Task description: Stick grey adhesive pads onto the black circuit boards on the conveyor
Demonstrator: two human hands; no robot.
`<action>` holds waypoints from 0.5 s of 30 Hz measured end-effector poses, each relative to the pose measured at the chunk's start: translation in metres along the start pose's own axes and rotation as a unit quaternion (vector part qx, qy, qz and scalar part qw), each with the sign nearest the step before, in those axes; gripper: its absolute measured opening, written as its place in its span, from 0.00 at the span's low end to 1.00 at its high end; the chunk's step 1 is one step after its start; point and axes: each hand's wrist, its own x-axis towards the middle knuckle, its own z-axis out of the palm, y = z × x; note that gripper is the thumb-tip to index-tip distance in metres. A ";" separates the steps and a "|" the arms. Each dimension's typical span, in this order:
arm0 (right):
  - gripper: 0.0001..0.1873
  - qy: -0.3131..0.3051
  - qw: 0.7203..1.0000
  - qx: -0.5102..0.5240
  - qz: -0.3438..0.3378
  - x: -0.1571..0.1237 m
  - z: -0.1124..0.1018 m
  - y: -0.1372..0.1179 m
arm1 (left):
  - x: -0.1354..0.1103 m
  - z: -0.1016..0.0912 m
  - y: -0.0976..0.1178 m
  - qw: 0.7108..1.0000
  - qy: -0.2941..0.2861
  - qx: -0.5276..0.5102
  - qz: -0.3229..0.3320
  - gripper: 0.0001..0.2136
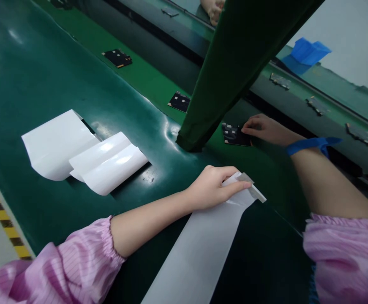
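Note:
My left hand [217, 188] is closed on one end of a long white strip of backing paper [203, 245], thumb on top. A grey piece with a pale edge [255, 190] sits at that end. The strip runs down out of the bottom of the view. Farther right, my right hand [264, 128] has its fingers pinched together at the right edge of a black circuit board [233, 134] lying on the green surface. Whatever is between those fingertips, if anything, is too small to make out. A blue band [312, 145] circles the right wrist.
A green post [224, 80] rises between the table and the right side. Curled white sheets [60, 143] lie on the green table [44, 80]. More black boards [118, 58] lie along the green strip. Boards [315, 105] and a blue object [310, 51] are beyond; another person's hand [213, 10] shows at the top.

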 end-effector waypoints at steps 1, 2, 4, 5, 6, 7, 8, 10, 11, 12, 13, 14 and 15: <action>0.08 0.022 1.000 0.012 0.018 -0.003 0.002 0.003 | 0.000 0.000 0.000 1.000 -0.001 -0.001 -0.002 0.11; 0.12 0.044 0.998 0.025 0.035 -0.007 0.004 0.007 | 0.000 0.000 0.000 1.000 -0.001 0.000 -0.005 0.11; 0.18 0.072 0.995 0.052 0.049 -0.018 0.008 0.012 | -0.001 0.000 0.001 1.000 0.004 0.007 -0.015 0.11; 0.19 0.079 0.994 0.062 0.044 -0.024 0.009 0.014 | -0.001 0.000 0.001 1.000 0.009 0.012 -0.019 0.12; 0.19 0.081 0.994 0.067 0.034 -0.031 0.011 0.016 | -0.001 0.000 0.001 1.000 0.014 0.017 -0.023 0.13; 0.18 0.085 0.994 0.070 0.026 -0.038 0.013 0.016 | -0.001 0.000 0.001 0.999 0.018 0.019 -0.024 0.13; 0.18 0.092 0.993 0.071 0.025 -0.045 0.015 0.016 | -0.001 0.000 0.001 0.999 0.021 0.019 -0.023 0.14; 0.20 0.122 0.988 0.078 0.047 -0.059 0.020 0.013 | -0.002 0.001 0.000 0.999 0.028 0.012 -0.017 0.14; 0.22 0.140 0.984 0.091 0.064 -0.066 0.023 0.010 | -0.002 0.001 -0.001 0.999 0.034 0.007 -0.014 0.15; 0.23 0.159 0.977 0.117 0.080 -0.073 0.025 0.005 | -0.002 0.001 -0.001 0.999 0.038 0.004 -0.013 0.15; 0.24 0.174 0.968 0.153 0.092 -0.081 0.026 0.000 | -0.002 0.002 -0.002 0.999 0.045 0.000 -0.013 0.16; 0.24 0.185 0.958 0.196 0.100 -0.090 0.026 -0.007 | -0.002 0.002 -0.002 0.999 0.051 -0.006 -0.011 0.16; 0.24 0.191 0.947 0.238 0.105 -0.099 0.024 -0.013 | -0.002 0.003 -0.002 0.998 0.056 -0.012 -0.010 0.16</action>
